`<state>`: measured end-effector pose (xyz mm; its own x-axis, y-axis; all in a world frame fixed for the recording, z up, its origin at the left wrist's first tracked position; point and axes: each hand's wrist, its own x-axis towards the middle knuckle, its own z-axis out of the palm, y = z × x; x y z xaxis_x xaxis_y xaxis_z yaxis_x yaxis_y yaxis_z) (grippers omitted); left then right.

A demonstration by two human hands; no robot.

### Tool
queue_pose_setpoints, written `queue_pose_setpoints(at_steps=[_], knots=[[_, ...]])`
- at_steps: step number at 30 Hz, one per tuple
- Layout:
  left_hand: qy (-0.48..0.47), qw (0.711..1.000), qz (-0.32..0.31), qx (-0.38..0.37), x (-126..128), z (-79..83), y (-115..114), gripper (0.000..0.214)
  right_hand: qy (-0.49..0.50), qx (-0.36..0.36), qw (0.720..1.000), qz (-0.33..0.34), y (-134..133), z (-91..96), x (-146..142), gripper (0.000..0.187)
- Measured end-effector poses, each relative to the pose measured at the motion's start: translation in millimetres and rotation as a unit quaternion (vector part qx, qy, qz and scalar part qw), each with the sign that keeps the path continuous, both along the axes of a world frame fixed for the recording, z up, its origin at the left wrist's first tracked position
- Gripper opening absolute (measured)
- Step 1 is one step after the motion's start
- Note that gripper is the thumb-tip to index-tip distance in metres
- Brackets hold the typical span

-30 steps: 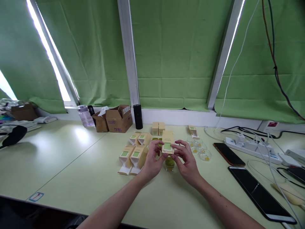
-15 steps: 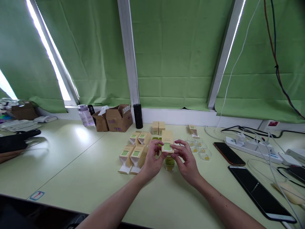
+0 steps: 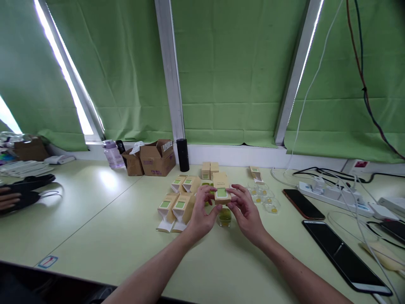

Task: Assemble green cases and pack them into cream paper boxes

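Both hands grip one small tan carton with a green label point(image 3: 222, 188), held just above the table. My left hand point(image 3: 202, 211) pinches its left side and my right hand point(image 3: 247, 213) pinches its right side. Under the carton stands a small green jar point(image 3: 224, 216) on the table. Left of my hands lie several more tan cartons point(image 3: 176, 206), some with open flaps, and two closed ones point(image 3: 209, 170) stand behind. Several small clear lids with yellow dots point(image 3: 265, 197) lie to the right.
Two brown cardboard boxes point(image 3: 151, 158), a black cylinder point(image 3: 182, 155) and a clear bottle point(image 3: 109, 153) stand by the window. Two phones point(image 3: 343, 255) and a power strip with cables point(image 3: 335, 192) lie right. Another person's hand point(image 3: 6, 197) holds black items at far left.
My hands and the carton have stayed nearly in place. At far left another person's hand has come into view by the black items.
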<state>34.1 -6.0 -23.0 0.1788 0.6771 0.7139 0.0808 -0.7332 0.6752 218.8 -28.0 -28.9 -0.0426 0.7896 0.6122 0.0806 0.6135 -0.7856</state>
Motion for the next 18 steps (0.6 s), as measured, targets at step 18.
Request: queue_pose_setpoints(at_steps=[18], knots=[[0.065, 0.992, 0.089, 0.062, -2.7, -3.3, 1.2, 0.046, -0.087, 0.017, 0.996, -0.003, -5.7, 0.2, -0.1, 0.043]])
